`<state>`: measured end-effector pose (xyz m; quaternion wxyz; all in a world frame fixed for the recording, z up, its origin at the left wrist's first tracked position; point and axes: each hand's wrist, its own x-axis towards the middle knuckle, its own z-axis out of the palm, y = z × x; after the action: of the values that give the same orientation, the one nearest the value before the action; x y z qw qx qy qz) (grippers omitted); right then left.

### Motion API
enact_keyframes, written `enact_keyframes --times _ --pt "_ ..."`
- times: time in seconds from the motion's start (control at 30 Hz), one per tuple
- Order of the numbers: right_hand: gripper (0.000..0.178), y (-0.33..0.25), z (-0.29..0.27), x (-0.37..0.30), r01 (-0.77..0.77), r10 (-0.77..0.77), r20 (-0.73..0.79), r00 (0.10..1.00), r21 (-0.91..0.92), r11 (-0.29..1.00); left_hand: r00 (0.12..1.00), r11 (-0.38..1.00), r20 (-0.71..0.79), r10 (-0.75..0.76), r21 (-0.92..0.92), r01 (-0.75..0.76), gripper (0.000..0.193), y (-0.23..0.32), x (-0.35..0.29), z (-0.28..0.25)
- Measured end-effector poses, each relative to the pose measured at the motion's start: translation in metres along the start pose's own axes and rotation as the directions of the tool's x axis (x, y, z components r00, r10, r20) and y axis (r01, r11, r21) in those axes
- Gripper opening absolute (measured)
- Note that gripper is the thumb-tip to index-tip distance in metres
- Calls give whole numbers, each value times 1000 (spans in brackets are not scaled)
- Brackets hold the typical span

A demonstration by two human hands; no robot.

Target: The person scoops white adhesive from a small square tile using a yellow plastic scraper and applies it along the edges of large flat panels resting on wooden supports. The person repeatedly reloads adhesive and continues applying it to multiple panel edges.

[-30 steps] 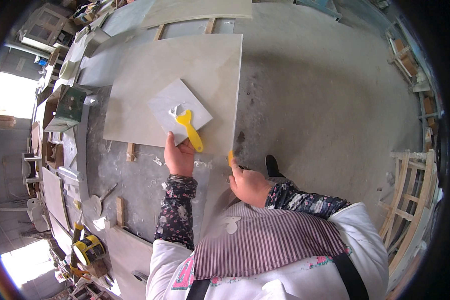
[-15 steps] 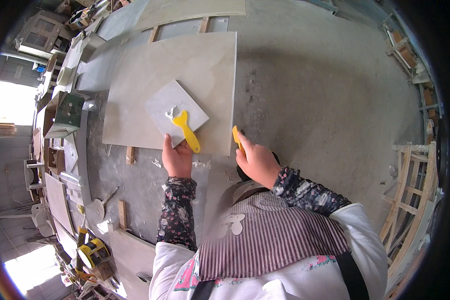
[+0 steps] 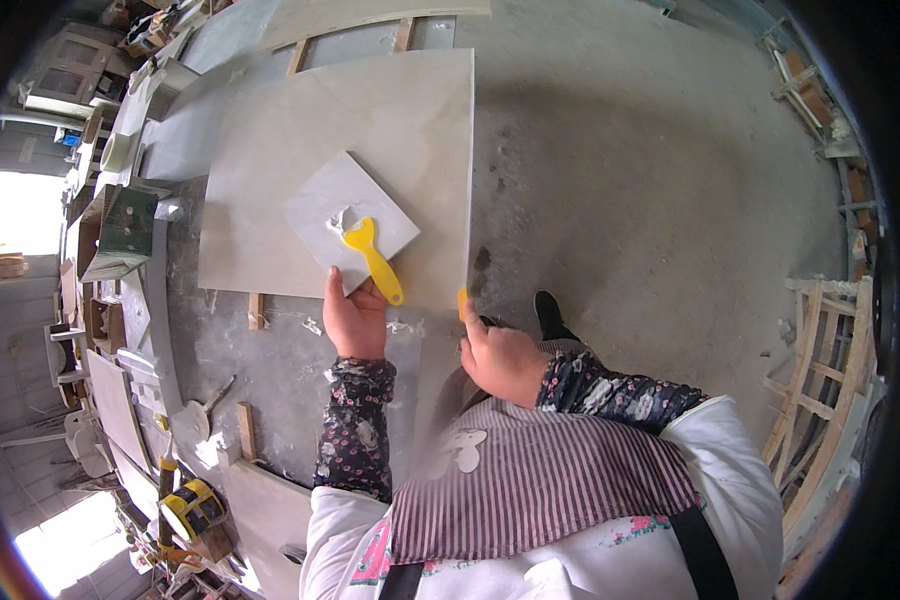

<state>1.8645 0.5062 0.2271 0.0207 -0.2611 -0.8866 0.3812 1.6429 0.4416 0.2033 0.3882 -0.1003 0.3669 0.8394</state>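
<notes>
My left hand grips the near corner of a white square board, thumb on top and fingers below. On the board lies a yellow-handled scraper beside a dab of white paste. My right hand is closed on a small yellow scraper, its index finger laid along it. That tool is at the near right corner of a large beige slab; whether they touch I cannot tell. The board is held over the slab.
Wooden strips stick out under the slab. Another slab lies beyond it. At lower left are a yellow-and-black tub and a leaning panel. A wooden frame stands at right; my dark shoe shows on the floor.
My right hand has moved toward me and slightly left, down the slab's right edge to its near corner. My foot has come into view. The left hand and board have barely moved.
</notes>
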Motion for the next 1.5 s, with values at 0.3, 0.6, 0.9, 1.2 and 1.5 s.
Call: enact_keyframes --times 0.3,0.6,0.9,1.2,1.5 --pt "35 13 -60 -33 -41 -53 194 980 448 893 991 1000 134 4 -21 -1 37 2 -2 -7" --pt "15 35 -121 -13 92 -4 -125 992 707 702 981 997 194 -14 81 -2 43 4 -69 43" --pt "43 49 -164 36 -89 -88 226 970 669 738 976 990 218 -27 138 -4 45 -64 -89 143" --pt "44 108 -285 75 365 -356 -92 930 343 866 975 997 218 51 53 -64 41 -140 -54 218" --pt "33 145 -365 120 438 -437 -49 898 191 879 972 993 233 19 109 -45 50 -175 -15 266"
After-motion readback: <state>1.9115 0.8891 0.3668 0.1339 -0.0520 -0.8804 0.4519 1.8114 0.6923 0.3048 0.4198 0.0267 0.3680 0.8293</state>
